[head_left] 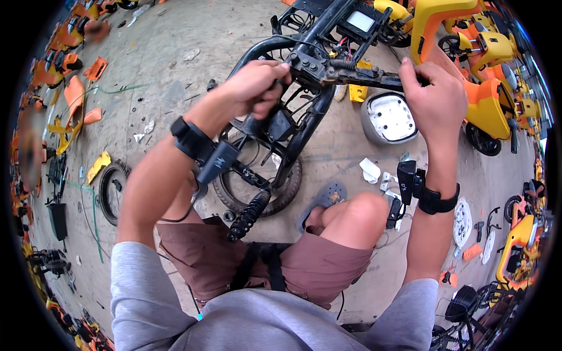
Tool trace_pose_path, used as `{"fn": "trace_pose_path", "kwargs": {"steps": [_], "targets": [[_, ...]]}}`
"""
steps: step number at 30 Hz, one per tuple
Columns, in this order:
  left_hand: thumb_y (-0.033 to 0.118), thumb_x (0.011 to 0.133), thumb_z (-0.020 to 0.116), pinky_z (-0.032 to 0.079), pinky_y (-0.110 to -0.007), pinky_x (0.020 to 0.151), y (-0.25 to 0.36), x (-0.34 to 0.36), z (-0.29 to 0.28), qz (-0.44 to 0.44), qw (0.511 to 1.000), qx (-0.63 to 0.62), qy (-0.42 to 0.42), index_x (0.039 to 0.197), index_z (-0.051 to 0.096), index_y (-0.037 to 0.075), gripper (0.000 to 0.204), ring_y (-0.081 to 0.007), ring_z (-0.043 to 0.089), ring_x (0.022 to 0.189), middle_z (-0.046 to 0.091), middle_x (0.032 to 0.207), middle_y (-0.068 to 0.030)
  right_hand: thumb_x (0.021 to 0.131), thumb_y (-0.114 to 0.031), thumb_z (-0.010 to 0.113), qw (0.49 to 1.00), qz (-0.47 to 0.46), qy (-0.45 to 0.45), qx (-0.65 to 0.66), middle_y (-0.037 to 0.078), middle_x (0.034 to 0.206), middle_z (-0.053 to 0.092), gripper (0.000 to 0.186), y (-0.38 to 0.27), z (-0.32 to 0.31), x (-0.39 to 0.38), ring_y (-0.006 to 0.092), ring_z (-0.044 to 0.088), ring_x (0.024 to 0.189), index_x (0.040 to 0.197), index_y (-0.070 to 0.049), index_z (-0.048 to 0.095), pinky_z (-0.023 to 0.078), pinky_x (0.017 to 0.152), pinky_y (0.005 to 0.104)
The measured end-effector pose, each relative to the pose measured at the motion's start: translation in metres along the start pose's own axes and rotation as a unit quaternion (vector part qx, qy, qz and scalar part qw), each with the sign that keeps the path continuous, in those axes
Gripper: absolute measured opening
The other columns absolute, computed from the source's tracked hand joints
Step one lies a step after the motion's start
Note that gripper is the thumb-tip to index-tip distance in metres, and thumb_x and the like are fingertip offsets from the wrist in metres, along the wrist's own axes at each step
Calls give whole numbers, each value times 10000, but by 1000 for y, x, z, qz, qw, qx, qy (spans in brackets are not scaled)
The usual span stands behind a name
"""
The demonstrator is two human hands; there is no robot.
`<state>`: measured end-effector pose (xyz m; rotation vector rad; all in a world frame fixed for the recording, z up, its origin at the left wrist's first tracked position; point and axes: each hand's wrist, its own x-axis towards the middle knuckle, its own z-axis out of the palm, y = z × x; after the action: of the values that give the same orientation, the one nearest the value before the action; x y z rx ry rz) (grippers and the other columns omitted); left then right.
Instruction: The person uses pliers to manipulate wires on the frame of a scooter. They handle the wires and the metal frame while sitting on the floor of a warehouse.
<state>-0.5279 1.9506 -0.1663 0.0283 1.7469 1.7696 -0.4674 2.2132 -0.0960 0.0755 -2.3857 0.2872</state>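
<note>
A black tubular scooter frame (313,111) stands in front of me, with a bolted bracket (307,69) on its upper part. From that bracket a dark metal kickstand (363,77) with a coil spring (342,64) reaches to the right. My right hand (434,96) is closed round its far end, thumb up. My left hand (256,86) is closed beside the bracket, its fingers curled over a dark part that they mostly hide. A black coil shock absorber (250,215) hangs from the frame's near end, between my knees.
A tire (287,193) lies under the frame, and another tire (111,193) lies to the left. Right of the frame sits a round grey-white housing (389,117). Yellow and orange scooters (492,111) crowd the right side. Loose body panels (73,99) litter the left floor.
</note>
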Motion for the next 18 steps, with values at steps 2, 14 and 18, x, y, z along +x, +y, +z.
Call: {"fn": "trace_pose_path", "kwargs": {"steps": [2, 14, 18], "targets": [[367, 991, 447, 188, -236, 294, 10, 5, -27, -19, 991, 135, -8, 887, 537, 62, 334, -52, 262, 316, 315, 463, 66, 800, -356, 613, 1000, 3, 3, 8, 95, 608, 606, 316, 2, 0, 0, 312, 593, 567, 676, -78, 696, 453, 526, 378], [329, 865, 682, 478, -268, 667, 58, 54, -95, 191, 860, 472, 37, 934, 693, 10, 327, -95, 571, 713, 652, 758, -12, 772, -323, 617, 1000, -26, 6, 8, 104, 646, 639, 281, 6, 1, 2, 310, 627, 605, 646, -86, 702, 496, 556, 394], [314, 942, 570, 497, -266, 654, 62, 0, -81, 143, 951, 249, 117, 993, 617, 24, 297, -115, 606, 711, 648, 749, -29, 773, -322, 623, 998, 13, -53, -20, 90, 704, 660, 268, -2, -10, 3, 290, 643, 706, 701, -79, 708, 495, 624, 388]]}}
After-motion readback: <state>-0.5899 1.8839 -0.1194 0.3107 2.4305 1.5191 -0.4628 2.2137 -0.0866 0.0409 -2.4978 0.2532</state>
